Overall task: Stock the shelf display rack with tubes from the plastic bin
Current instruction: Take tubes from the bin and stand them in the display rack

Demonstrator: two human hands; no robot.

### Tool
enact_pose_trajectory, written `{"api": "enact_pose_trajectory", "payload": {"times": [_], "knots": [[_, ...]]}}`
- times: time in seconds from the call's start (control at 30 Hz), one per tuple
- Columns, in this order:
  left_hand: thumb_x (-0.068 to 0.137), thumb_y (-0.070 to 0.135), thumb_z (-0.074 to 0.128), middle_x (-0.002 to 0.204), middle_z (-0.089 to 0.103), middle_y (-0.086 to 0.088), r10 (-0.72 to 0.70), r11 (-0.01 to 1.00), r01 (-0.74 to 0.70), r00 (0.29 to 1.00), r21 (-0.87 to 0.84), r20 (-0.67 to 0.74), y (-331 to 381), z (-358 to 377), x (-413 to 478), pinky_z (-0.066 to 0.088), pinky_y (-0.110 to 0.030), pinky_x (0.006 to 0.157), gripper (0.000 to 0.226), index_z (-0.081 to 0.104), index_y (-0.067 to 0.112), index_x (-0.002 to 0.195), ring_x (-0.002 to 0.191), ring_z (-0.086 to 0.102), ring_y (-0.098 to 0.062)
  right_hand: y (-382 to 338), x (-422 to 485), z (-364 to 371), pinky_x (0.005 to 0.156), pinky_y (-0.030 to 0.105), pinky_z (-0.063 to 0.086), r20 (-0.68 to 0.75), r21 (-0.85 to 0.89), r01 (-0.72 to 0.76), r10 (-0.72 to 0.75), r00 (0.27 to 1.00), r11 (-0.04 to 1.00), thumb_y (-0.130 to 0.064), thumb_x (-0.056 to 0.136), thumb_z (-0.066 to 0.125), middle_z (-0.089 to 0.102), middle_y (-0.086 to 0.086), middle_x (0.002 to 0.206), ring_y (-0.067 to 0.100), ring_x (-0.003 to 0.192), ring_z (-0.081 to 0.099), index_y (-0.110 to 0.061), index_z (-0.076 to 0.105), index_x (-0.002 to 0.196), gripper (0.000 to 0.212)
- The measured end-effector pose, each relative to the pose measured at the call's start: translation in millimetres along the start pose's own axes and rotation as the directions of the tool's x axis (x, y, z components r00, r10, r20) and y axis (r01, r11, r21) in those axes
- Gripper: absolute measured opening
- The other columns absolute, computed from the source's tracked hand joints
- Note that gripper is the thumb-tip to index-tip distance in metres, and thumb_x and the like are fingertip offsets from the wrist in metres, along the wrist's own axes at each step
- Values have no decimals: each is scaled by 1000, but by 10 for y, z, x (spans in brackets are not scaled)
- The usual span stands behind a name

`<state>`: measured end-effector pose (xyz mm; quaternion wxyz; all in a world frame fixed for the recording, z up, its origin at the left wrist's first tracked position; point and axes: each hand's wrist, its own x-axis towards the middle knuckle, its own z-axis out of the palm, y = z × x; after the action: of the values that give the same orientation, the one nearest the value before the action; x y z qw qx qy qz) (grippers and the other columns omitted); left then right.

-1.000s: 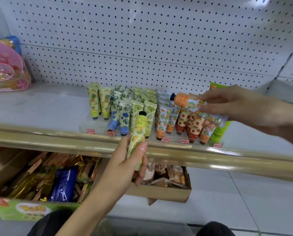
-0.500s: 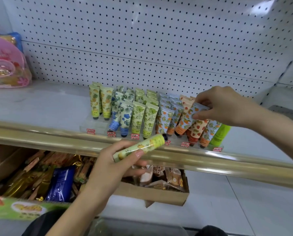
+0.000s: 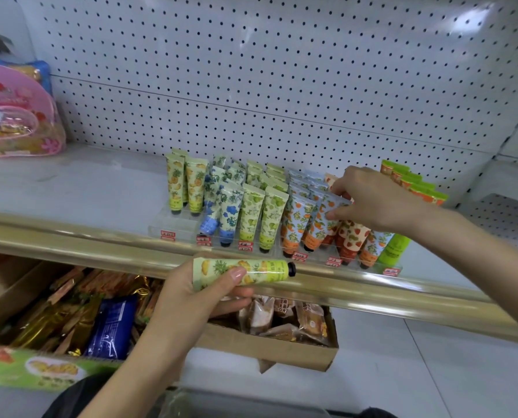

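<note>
The left hand [image 3: 197, 297] gripped a pineapple tube [image 3: 242, 271] just in front of the rack [image 3: 173, 224] and a little below it. The tube lay level, its black cap toward the rack's right end, with the thumb over the top and the fingers curled beneath. The right hand [image 3: 372, 200] reached into the rack's right half and pinched the crimped top of an orange tube [image 3: 321, 218] between thumb and fingertips. That tube stood cap down in its row.

The tubes there leaned closely on one another. A sideways tug or a hard push from the right hand would probably tip the strawberry tubes [image 3: 351, 236] beside it, and they could topple toward the rack's front edge.

The pineapple tube likely belonged at the rack's left end with the pineapple row [image 3: 176, 185], where the front slots were bare. Held sideways, it needed turning cap down first. A one-handed turn might let it slip into the box [image 3: 266, 345] under the rack.
</note>
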<state>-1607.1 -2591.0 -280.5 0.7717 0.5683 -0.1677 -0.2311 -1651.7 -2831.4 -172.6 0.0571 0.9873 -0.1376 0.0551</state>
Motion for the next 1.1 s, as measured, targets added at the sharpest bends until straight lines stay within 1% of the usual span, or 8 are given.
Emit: {"api": "enact_pose_trajectory", "payload": {"times": [0.2,0.27,0.4,0.6,0.73,0.9,0.97,1.1], "knots": [[74,14,67,86,75,-8,9,999,-7,1000,50,-28,-2,-40,7,60,-28,68,20,69,6,92,81,73,-22,-58,34,88,62,31,32,55,-17,-22,23,998,1000,-38,84,67,32,-2,73,21,74,38,-12,36,70,43],[68,20,69,85,75,-8,1,998,1,999,62,-44,-6,-56,11,60,-30,72,25,71,6,89,82,72,-22,-59,49,105,53,30,24,54,-3,-27,27,998,1000,-37,84,67,33,2,70,22,66,36,-9,38,68,44],[65,21,70,86,75,-12,-56,998,56,996,-6,-73,-14,-79,36,59,-32,74,30,71,3,90,84,72,-25,-56,70,105,59,30,27,59,49,-34,31,998,998,-34,84,68,40,10,80,22,69,39,-1,59,83,34],[63,24,69,88,75,-12,-63,996,57,995,-73,-75,21,-54,34,58,-23,63,30,74,8,87,82,72,-23,-46,103,128,52,29,23,61,33,-37,35,997,999,-36,84,68,40,9,70,27,66,42,0,51,77,41],[63,25,69,88,75,-12,-54,995,49,997,-84,-63,21,-50,31,58,-23,63,26,76,11,84,83,72,-23,-23,128,154,66,34,37,53,21,-30,29,998,999,-37,84,67,57,24,110,40,97,58,10,59,111,55],[65,25,68,90,75,-11,-58,995,52,996,-90,-66,13,-43,40,58,-22,64,28,75,11,88,85,72,-22,-24,129,156,83,41,45,52,43,-45,42,998,998,-36,83,68,57,26,114,40,102,56,10,58,115,57],[66,26,68,91,75,-10,-56,996,50,996,-76,-72,11,-43,46,57,-21,65,26,76,14,88,86,72,-21,-23,115,134,80,40,47,45,59,-33,30,999,998,-35,83,69,58,18,102,36,94,57,6,60,113,52],[70,31,65,92,75,-6,-42,999,42,998,-7,-54,17,-54,49,54,-28,73,28,76,20,94,87,70,-20,44,24,-187,53,15,38,39,191,-33,26,999,981,-37,78,72,48,-9,83,8,67,51,-21,65,101,29]]}}
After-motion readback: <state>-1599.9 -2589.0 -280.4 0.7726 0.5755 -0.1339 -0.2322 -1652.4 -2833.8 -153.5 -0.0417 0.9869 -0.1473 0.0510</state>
